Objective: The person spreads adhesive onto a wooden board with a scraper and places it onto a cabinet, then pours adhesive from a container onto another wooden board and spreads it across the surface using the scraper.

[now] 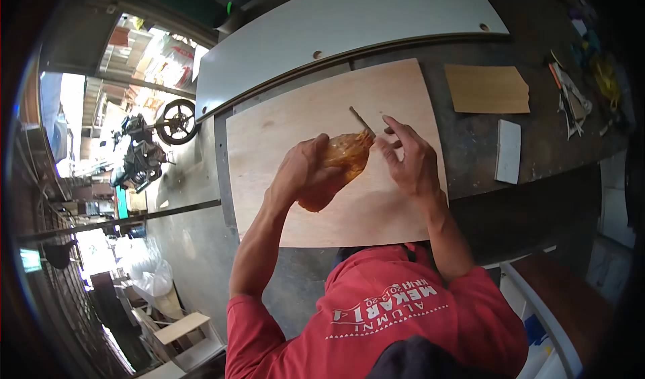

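Note:
My left hand (pixel 302 167) is wrapped round a clear plastic bag (pixel 348 156) with orange-brown contents, held above a pale plywood sheet (pixel 269 124). A thin dark stick (pixel 361 120) pokes out from the bag's gathered neck. Just right of the neck is my right hand (pixel 408 156), its fingers apart and its fingertips near the bag and stick. Whether those fingertips touch the bag cannot be made out. The sheet lies flat on a dark worktable.
Behind the plywood lies a long white panel (pixel 363 16) with round holes. To the right are a brown cardboard piece (pixel 485 89), a small white block (pixel 508 152) and some tools (pixel 570 100). A motorcycle (pixel 142 152) stands at the left.

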A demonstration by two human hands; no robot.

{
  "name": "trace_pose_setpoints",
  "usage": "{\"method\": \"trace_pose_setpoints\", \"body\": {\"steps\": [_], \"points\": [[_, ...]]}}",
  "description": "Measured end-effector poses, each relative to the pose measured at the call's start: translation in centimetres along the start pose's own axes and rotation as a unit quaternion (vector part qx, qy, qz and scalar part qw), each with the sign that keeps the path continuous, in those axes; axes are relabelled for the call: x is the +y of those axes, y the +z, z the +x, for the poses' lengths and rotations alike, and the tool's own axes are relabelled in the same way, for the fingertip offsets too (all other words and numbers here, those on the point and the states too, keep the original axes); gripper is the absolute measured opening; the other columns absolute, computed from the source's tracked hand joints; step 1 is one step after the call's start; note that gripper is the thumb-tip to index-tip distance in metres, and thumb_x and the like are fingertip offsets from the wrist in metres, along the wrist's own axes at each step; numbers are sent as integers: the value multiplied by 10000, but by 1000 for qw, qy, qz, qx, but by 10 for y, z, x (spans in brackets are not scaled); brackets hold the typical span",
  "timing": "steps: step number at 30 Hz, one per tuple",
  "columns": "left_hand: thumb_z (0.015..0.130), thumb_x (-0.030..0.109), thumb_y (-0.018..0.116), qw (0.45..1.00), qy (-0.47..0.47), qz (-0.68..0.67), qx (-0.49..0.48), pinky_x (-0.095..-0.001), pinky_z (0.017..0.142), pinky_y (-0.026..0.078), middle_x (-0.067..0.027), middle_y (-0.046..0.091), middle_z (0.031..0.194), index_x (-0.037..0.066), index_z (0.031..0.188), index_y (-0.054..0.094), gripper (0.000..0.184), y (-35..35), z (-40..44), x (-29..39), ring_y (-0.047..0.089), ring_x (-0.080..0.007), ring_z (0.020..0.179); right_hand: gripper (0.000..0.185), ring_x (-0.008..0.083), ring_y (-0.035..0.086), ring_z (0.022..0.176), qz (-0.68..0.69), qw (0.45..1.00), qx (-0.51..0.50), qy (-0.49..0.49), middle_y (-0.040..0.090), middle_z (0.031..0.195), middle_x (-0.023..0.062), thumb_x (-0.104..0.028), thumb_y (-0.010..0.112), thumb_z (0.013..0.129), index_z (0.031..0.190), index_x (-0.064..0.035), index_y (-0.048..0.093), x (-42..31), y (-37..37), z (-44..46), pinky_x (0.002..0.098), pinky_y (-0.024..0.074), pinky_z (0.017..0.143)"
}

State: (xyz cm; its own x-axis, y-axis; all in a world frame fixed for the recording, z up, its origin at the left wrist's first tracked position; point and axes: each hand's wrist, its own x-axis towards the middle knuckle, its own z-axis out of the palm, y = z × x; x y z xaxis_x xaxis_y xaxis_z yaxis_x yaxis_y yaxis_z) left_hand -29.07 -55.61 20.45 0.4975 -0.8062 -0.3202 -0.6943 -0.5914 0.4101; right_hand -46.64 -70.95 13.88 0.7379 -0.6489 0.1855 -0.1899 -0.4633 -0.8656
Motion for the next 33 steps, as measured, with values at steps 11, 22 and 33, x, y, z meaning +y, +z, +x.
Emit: {"method": "trace_pose_setpoints", "body": {"steps": [11,22,33], "points": [[788,517,794,983,82,134,-99,-443,756,545,-179,724,902,28,1000,663,549,4,84,70,717,-360,846,322,392,696,704,-127,982,101,101,678,812,245,-280,566,1019,933,13,666,95,-66,-3,457,528,607],[671,466,846,923,12,348,-162,-432,855,551,-108,760,1016,125,1121,763,571,-88,179,64,725,-302,942,436,144,651,912,162,869,411,224,726,1011,128,-334,559,1051,1155,76,663,226,-167,-90,329,518,807],[685,391,842,868,15,451,-208,-426,833,545,-119,751,983,59,1023,766,480,-77,215,123,713,-293,947,469,148,647,1000,186,880,368,235,704,1111,127,-338,562,1057,1240,89,630,186,-140,-115,308,520,870]]}}
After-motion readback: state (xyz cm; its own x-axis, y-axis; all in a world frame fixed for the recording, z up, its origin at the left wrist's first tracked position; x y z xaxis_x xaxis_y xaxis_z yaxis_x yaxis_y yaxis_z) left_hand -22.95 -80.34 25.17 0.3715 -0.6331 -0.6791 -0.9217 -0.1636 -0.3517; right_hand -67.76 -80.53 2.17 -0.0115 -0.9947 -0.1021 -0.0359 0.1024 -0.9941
